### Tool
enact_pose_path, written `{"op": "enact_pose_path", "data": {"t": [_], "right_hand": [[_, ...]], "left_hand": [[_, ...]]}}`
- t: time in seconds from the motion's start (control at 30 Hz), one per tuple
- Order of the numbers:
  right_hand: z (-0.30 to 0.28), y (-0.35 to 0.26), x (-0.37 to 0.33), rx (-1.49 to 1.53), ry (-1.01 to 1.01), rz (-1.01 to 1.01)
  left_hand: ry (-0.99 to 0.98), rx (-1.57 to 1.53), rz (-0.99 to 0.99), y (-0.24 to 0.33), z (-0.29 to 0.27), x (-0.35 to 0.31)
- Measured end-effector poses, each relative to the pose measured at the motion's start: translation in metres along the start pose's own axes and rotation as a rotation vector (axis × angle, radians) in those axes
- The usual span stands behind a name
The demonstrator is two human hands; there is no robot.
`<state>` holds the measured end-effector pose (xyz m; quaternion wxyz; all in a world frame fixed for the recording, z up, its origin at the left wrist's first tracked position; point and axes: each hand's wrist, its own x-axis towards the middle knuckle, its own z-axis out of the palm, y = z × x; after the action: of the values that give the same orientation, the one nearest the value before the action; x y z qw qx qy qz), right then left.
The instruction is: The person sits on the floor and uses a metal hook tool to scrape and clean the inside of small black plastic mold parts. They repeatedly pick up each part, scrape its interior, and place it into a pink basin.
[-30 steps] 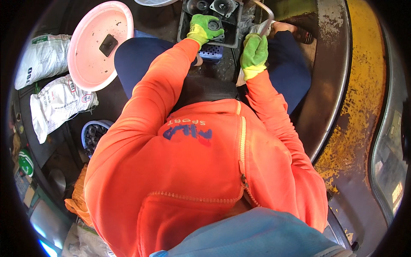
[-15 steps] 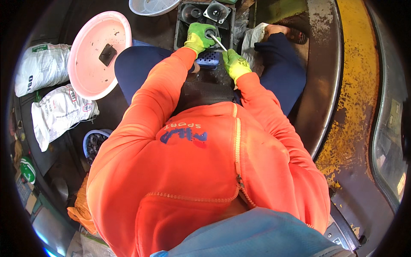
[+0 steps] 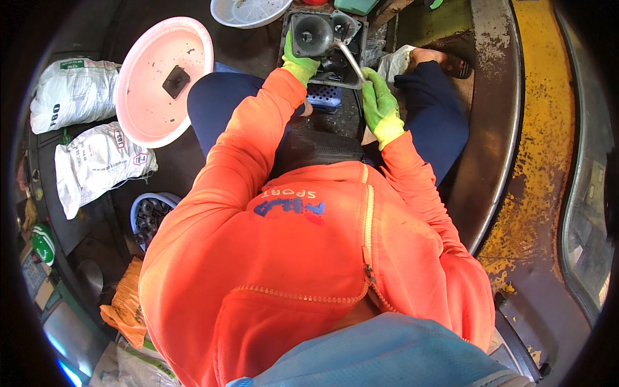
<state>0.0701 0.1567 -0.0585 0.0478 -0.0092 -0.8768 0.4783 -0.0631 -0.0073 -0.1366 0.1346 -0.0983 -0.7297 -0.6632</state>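
My left hand [image 3: 300, 63], in a green and yellow glove, grips a black horn-shaped speaker part [image 3: 312, 35] by its side, its square flared mouth facing up. A similar smaller horn [image 3: 345, 26] lies right behind it in a dark square tray [image 3: 348, 84], along with other dark parts. My right hand [image 3: 380, 103], gloved alike, is closed on a pale metal rod [image 3: 351, 62] with a bent far end. The rod's bent tip is at the right edge of the held horn; whether it touches I cannot tell.
At the left stands a pink basin [image 3: 138, 71] with a flat black square piece [image 3: 176, 82] in it. Two white sacks [image 3: 74, 97] and a blue basket [image 3: 134, 216] of dark parts lie nearer. A white colander [image 3: 251, 13] sits beyond; a rusty yellow metal edge [image 3: 538, 129] runs along the right.
My left hand has turned the horn so its square mouth shows instead of its round end. My right hand and the rod have drawn slightly away to the right. The view has shifted a little.
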Motion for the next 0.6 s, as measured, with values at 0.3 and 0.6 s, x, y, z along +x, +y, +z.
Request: {"op": "enact_pose_path", "data": {"t": [0.3,0.6], "right_hand": [[-0.021,-0.047,-0.003,-0.173,0.127,-0.458],[-0.041,-0.067,-0.014,-0.147,0.211,-0.486]], "left_hand": [[-0.302,0.235,0.134,0.030,0.002,0.000],[-0.262,-0.259,0.047,0.030,0.002,-0.007]]}}
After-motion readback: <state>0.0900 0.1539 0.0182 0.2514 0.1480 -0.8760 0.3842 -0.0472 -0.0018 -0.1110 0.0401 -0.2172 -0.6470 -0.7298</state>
